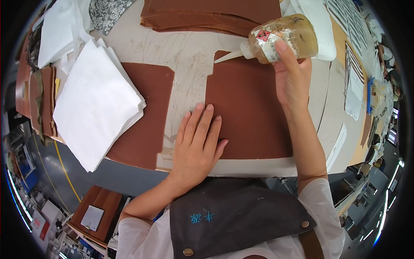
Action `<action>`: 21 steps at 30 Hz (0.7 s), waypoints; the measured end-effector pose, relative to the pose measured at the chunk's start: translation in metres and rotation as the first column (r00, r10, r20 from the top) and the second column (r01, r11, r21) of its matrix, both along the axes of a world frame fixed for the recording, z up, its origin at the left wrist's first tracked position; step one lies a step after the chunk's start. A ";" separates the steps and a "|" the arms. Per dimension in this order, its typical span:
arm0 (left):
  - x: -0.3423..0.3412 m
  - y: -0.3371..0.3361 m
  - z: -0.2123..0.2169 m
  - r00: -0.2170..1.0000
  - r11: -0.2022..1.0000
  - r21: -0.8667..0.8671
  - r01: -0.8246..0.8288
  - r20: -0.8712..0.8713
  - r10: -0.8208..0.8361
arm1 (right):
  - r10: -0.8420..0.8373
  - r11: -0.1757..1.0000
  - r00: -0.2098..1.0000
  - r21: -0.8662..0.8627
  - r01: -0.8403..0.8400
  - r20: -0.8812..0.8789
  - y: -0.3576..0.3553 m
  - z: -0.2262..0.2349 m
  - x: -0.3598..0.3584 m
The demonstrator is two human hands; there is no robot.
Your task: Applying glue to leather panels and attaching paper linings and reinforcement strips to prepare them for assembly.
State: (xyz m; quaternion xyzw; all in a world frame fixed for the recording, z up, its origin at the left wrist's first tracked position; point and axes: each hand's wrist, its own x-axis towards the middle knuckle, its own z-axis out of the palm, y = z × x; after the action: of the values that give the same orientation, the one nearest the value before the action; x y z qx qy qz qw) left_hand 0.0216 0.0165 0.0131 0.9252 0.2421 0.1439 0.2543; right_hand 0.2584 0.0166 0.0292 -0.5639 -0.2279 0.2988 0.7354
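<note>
My right hand (294, 80) grips a clear squeeze bottle (302, 32) of yellowish liquid, tipped on its side. Its long white nozzle (228, 56) points left, and the tip is at the upper left corner of a brown leather-like panel (254, 112). Whether the tip touches the panel I cannot tell. My left hand (196, 140) lies flat with fingers spread, partly over that panel's left edge and partly on the table (185, 82). Left of it is a second brown panel (157, 95), partly covered by a stack of white sheets (99, 103).
A thick stack of brown panels (207, 17) lies at the far side. White sheets (323, 30) are behind the bottle, and striped strips (353, 64) lie at the right. Folded brown material (42, 103) sits at the left edge. Below left stands a wooden cabinet (97, 203).
</note>
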 end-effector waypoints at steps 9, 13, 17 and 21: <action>0.001 0.000 0.001 1.000 0.999 0.039 0.000 -0.021 0.001 | -0.041 0.999 0.997 0.018 0.040 0.068 0.001 0.000 -0.002; 0.002 0.000 0.000 1.000 0.999 0.033 -0.001 -0.017 0.002 | -0.029 0.999 0.997 0.032 0.027 0.076 0.001 0.000 0.001; 0.001 -0.001 0.000 1.000 1.000 -0.001 -0.006 -0.001 0.006 | 0.001 1.000 0.998 -0.001 -0.001 0.061 -0.006 0.000 -0.003; 0.001 0.000 0.000 1.000 1.000 -0.004 -0.004 0.011 0.004 | -0.027 0.999 0.999 0.033 0.026 0.034 -0.004 0.001 -0.005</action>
State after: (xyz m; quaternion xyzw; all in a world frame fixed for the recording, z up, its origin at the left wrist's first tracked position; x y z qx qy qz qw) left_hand 0.0231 0.0163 0.0128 0.9235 0.2430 0.1489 0.2569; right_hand 0.2534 0.0126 0.0300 -0.5599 -0.2379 0.2754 0.7444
